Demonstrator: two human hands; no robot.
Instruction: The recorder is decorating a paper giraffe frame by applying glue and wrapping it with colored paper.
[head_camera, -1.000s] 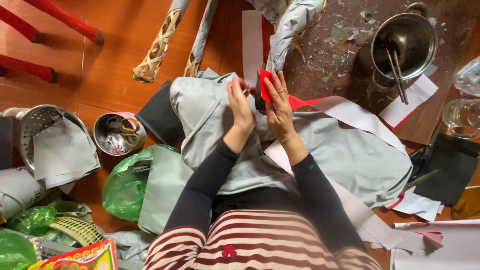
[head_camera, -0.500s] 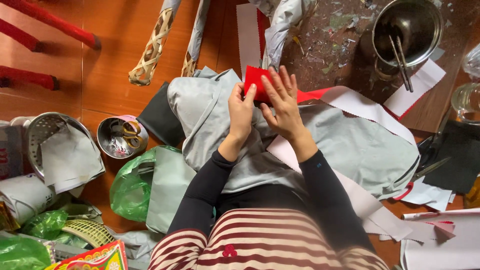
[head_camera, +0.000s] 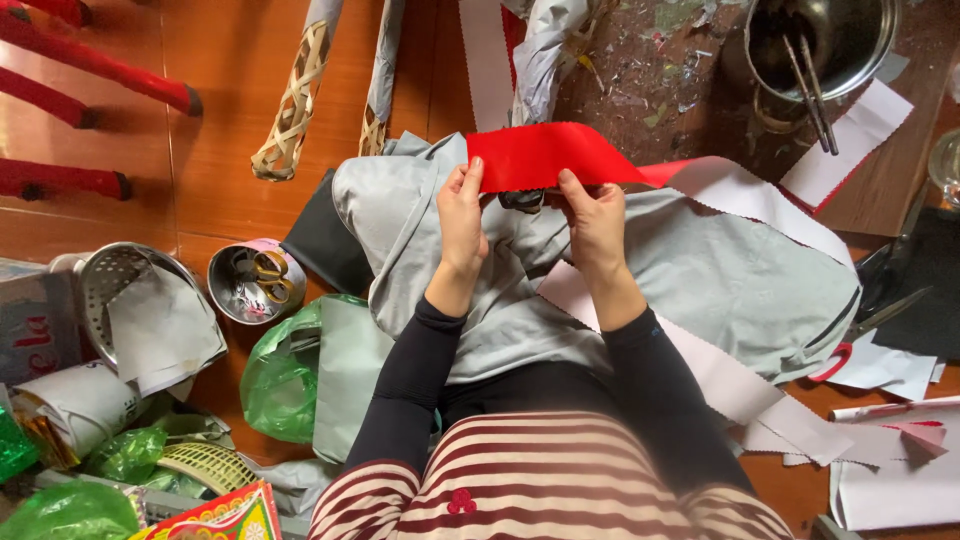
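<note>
We see both hands up over the lap, working a red paper strip (head_camera: 545, 155) with zigzag-cut edges. Left hand (head_camera: 462, 222) has its grip pinched on the strip's left end, thumb in front, fingers behind; right hand (head_camera: 595, 222) has its grip closed on the lower edge a bit further along. The red stretch between and above the hands is pulled flat and smooth, no fold or crease visible in it, no glue or tape that we can make out. Past the right hand the strip turns its white back side and trails off to the right over the grey cloth (head_camera: 720, 270) on the lap, so most of its length looks unhandled. Our read: early to middle stage, strip picked up and straightened at one end, any shaping or cutting not yet done. Scissors (head_camera: 262, 278) sit untouched in a small metal tin (head_camera: 228, 290) on the floor well left of the hands. A metal pot (head_camera: 880, 40) with sticks in it stands on the scrap-littered surface at top right, also untouched. More white strips lie near the right knee.
</note>
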